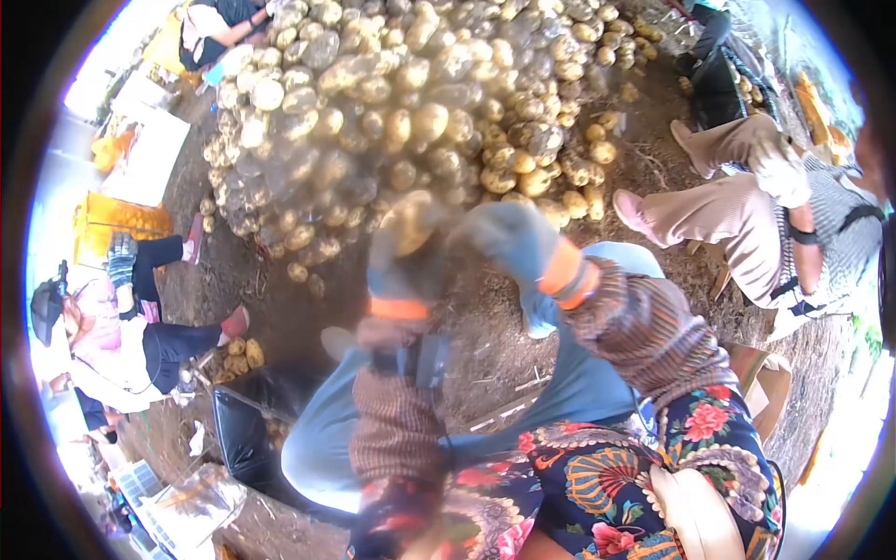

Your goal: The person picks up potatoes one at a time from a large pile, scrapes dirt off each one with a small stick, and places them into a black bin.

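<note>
My left hand (397,264), in a blue-grey glove with an orange cuff, is in front of the potato pile (373,121). A potato (412,224) shows at its fingers and appears held there, though motion blurs it. My right hand (509,241), gloved the same way, is just to the right, with its fingers pointing toward the left hand. Blur hides whether those fingers are apart or closed. Soil clings to many potatoes in the heap, whose near edge lies just beyond both hands.
A black container (252,425) stands beside my left leg, with a few loose potatoes (245,358) near it. Seated people flank me, one on the left (107,327) and one on the right (737,201). An orange sack (117,229) stands at far left; bare soil (485,345) lies between my legs.
</note>
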`<state>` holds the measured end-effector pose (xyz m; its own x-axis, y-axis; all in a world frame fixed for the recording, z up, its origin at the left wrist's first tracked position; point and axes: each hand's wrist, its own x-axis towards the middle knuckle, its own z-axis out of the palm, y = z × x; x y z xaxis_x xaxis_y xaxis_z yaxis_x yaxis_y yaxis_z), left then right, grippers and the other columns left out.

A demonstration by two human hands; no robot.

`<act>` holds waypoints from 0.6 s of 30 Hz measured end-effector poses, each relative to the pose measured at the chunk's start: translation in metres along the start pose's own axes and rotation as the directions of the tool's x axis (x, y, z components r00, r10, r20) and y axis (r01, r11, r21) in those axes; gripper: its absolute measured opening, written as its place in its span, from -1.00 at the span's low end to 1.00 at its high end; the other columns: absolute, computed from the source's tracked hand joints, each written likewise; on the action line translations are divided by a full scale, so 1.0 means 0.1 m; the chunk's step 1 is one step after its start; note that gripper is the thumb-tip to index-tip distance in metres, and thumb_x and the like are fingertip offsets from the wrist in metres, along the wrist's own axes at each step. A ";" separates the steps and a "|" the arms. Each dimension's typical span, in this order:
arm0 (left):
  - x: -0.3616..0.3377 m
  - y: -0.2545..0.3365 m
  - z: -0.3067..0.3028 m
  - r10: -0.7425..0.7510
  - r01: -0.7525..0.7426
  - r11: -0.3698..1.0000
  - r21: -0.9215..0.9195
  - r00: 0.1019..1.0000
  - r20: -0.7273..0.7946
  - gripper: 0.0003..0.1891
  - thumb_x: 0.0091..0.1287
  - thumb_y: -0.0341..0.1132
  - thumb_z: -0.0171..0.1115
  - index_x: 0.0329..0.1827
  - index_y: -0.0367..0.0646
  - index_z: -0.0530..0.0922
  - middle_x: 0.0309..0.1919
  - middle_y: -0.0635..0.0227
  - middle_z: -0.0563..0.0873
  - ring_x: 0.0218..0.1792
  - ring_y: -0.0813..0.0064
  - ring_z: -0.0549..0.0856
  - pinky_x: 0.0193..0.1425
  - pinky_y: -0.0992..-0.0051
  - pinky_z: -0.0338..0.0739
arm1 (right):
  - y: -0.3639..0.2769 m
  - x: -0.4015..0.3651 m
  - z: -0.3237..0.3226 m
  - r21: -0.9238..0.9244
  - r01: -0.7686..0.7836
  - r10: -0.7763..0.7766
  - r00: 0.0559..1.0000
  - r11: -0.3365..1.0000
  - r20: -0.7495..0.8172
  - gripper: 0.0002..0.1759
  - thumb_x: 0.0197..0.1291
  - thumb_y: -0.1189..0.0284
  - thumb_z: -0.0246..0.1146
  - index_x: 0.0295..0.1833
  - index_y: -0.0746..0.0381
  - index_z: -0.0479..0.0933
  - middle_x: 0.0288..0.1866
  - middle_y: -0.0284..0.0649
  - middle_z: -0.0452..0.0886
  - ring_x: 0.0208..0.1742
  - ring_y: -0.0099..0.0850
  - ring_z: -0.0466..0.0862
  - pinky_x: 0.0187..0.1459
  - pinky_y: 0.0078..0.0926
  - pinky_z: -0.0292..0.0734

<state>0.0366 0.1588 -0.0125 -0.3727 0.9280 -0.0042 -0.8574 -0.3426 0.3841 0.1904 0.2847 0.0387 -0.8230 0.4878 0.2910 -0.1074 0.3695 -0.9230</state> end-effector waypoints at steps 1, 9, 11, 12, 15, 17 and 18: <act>-0.07 0.04 0.21 -0.051 0.055 0.996 -0.069 0.997 0.052 -0.41 0.40 0.01 0.34 0.33 -0.22 0.53 0.17 0.07 0.71 0.18 0.09 0.71 0.18 0.10 0.76 | -0.10 0.00 -0.01 -0.117 -0.062 0.067 0.997 0.991 0.044 -0.61 0.47 0.12 0.26 -0.15 0.24 0.75 -0.39 -0.14 0.75 -0.41 -0.39 0.69 -0.33 -0.33 0.58; -0.93 0.40 0.62 0.040 0.059 0.947 0.317 0.954 -0.296 -0.38 0.44 0.06 0.29 0.46 -0.05 0.47 0.29 0.20 0.67 0.26 0.11 0.68 0.17 0.05 0.71 | -0.39 -0.06 0.29 0.014 -0.097 0.095 0.991 0.995 0.097 -0.51 0.46 0.05 0.30 -0.10 0.34 0.74 -0.38 -0.15 0.73 -0.34 -0.46 0.63 -0.23 -0.38 0.61; -1.06 0.50 0.65 0.017 0.068 0.902 0.427 0.981 -0.191 -0.38 0.44 0.06 0.29 0.49 -0.01 0.46 0.30 0.24 0.67 0.26 0.10 0.68 0.16 0.05 0.70 | -0.41 -0.02 0.33 -0.022 -0.114 0.115 0.990 0.993 0.083 -0.52 0.47 0.06 0.29 -0.15 0.32 0.75 -0.41 -0.22 0.70 -0.31 -0.54 0.62 -0.22 -0.42 0.59; -1.15 0.56 0.61 -0.006 0.082 0.937 0.339 0.976 -0.219 -0.38 0.44 0.06 0.30 0.49 0.01 0.46 0.30 0.24 0.66 0.26 0.08 0.68 0.14 0.06 0.70 | -0.45 -0.04 0.35 -0.013 -0.120 0.120 0.989 0.993 0.082 -0.54 0.47 0.07 0.28 -0.13 0.30 0.74 -0.39 -0.20 0.72 -0.32 -0.51 0.65 -0.23 -0.40 0.60; -1.33 0.65 0.60 -0.009 0.078 0.979 0.189 0.938 -0.345 -0.41 0.45 0.07 0.29 0.47 0.06 0.47 0.25 0.22 0.68 0.17 0.12 0.73 0.02 0.18 0.71 | -0.52 -0.10 0.46 0.063 -0.020 0.017 0.998 0.998 0.054 -0.63 0.46 0.13 0.28 -0.13 0.23 0.73 -0.36 -0.16 0.76 -0.32 -0.33 0.77 -0.28 -0.33 0.62; -1.43 0.52 0.66 0.337 0.076 0.529 0.845 0.895 -0.292 -0.45 0.48 0.07 0.25 0.44 0.05 0.48 0.20 0.23 0.70 0.09 0.24 0.75 -0.04 0.30 0.71 | -0.56 -0.13 0.58 -0.176 0.265 -0.241 0.959 0.948 0.149 -0.68 0.43 0.15 0.29 -0.13 0.20 0.74 -0.38 -0.15 0.74 -0.32 -0.20 0.76 -0.28 -0.27 0.63; -1.40 0.48 0.71 0.460 0.118 0.151 0.981 0.870 -0.175 -0.47 0.50 0.06 0.23 0.43 0.05 0.49 0.18 0.24 0.71 0.05 0.31 0.76 -0.08 0.37 0.71 | -0.57 -0.12 0.60 -0.278 0.396 -0.344 0.913 0.875 0.217 -0.70 0.42 0.17 0.29 -0.13 0.18 0.74 -0.38 -0.15 0.74 -0.32 -0.14 0.76 -0.28 -0.23 0.63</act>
<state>0.0729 0.0226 0.0718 -0.7813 0.6241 0.0111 0.1748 0.2017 0.9637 0.1730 0.2107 0.0733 -0.8360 0.1464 0.5289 -0.2650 0.7362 -0.6228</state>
